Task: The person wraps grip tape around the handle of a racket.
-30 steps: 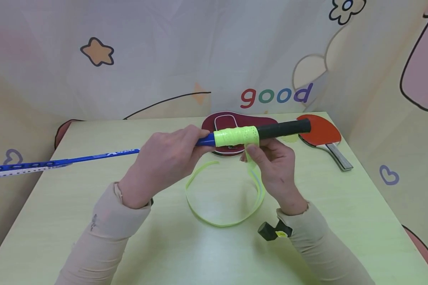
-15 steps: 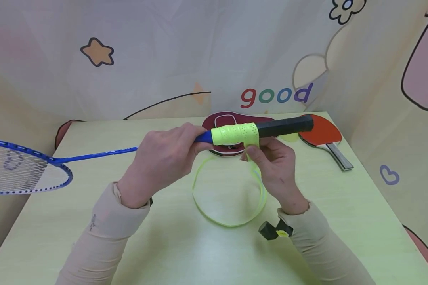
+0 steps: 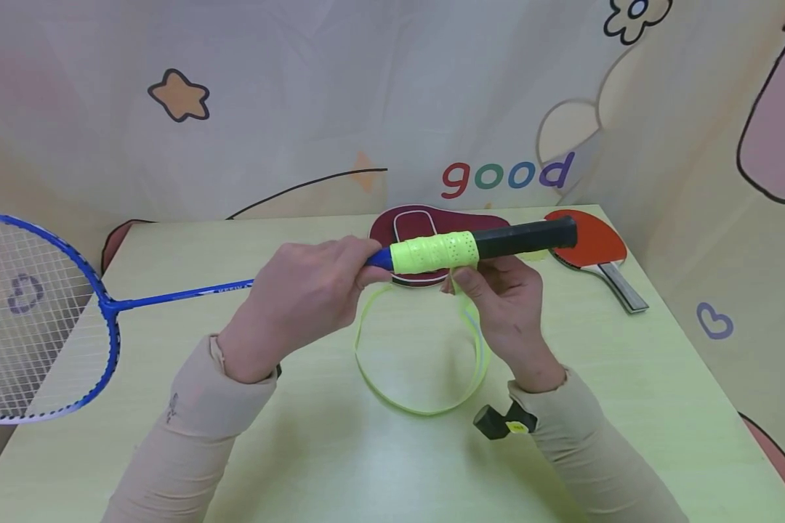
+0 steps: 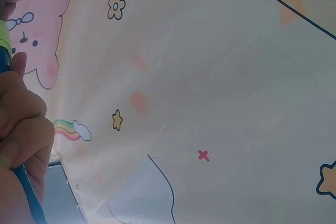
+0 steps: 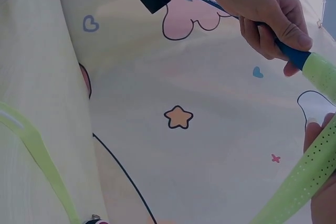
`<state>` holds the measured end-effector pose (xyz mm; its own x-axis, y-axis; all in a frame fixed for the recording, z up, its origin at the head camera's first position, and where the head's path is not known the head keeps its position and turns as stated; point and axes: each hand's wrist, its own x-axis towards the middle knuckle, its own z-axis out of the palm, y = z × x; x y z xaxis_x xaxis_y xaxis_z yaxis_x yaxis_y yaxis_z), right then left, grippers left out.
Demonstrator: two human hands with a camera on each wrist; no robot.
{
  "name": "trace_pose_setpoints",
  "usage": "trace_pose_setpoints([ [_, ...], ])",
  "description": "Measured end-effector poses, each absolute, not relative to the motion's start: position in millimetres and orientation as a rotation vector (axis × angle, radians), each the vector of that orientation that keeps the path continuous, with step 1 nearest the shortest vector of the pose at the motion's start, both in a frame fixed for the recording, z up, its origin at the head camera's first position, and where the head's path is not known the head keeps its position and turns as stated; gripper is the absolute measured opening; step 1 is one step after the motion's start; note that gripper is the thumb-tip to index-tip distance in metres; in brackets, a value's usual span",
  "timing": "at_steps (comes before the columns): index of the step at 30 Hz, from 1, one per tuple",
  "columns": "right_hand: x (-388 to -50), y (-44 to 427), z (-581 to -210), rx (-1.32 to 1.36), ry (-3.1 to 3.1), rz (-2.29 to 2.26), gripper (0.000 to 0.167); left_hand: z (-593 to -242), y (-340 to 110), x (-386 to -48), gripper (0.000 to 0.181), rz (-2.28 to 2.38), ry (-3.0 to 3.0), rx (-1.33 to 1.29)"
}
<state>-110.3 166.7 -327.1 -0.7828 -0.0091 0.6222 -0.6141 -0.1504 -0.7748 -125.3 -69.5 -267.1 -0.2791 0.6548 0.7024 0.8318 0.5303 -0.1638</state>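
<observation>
A badminton racket (image 3: 183, 294) is held up off the tabletop (image 3: 366, 465), its strung head out at nine o'clock and partly cut off by the edge of the head view, its black handle (image 3: 526, 237) pointing just short of three o'clock. Bright green tape (image 3: 435, 252) is wound round the part of the handle next to the blue shaft end; the far stretch shows bare black.

The left hand (image 3: 307, 298) has a narrow grip, fingers curled round the blue shaft end just beside the wrapping. The right hand (image 3: 513, 312) has a narrow grip too, pinching the tape between thumb and fingers just under the handle. From there the loose tape curves round in a wide loop toward six o'clock, between the two forearms. In the right wrist view the tape shows rows of small holes.

Twelve o'clock from the loop, a dark red case (image 3: 454, 221) lies on the tabletop, partly covered in view by the racket. A red table tennis paddle (image 3: 595, 243) lies at two o'clock from the right hand. On the cloth wall (image 3: 288, 73) behind, an orange star (image 3: 179, 96) sits at eleven o'clock from the left hand.
</observation>
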Motion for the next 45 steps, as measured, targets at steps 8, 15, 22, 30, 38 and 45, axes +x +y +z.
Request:
trace_pose_setpoints([
  [8,-111.2,165.3,-328.6,0.681,-1.709,2.001,0.026,-266.2,-71.0,-124.6,0.043,-0.289,-2.074,-1.227],
  [15,-111.7,163.6,-330.6,0.673,-1.697,2.016,0.021,-263.6,-72.0,-121.1,0.033,-0.368,-2.198,-1.229],
  [22,-111.3,163.5,-331.6,0.651,-1.683,2.032,0.022,-262.9,-71.2,-121.4,0.028,-0.411,-2.145,-1.201],
  [30,-111.3,166.0,-329.6,0.656,-1.746,1.951,0.026,-265.6,-71.0,-123.1,0.029,-0.370,-2.055,-1.190],
  [38,-113.0,167.8,-329.0,0.673,-1.701,1.931,0.028,-265.4,-70.3,-122.3,0.027,-0.343,-2.048,-1.215],
  [45,-111.0,168.2,-326.4,0.698,-1.697,1.933,0.030,-265.2,-69.8,-123.3,0.029,-0.314,-2.028,-1.217],
])
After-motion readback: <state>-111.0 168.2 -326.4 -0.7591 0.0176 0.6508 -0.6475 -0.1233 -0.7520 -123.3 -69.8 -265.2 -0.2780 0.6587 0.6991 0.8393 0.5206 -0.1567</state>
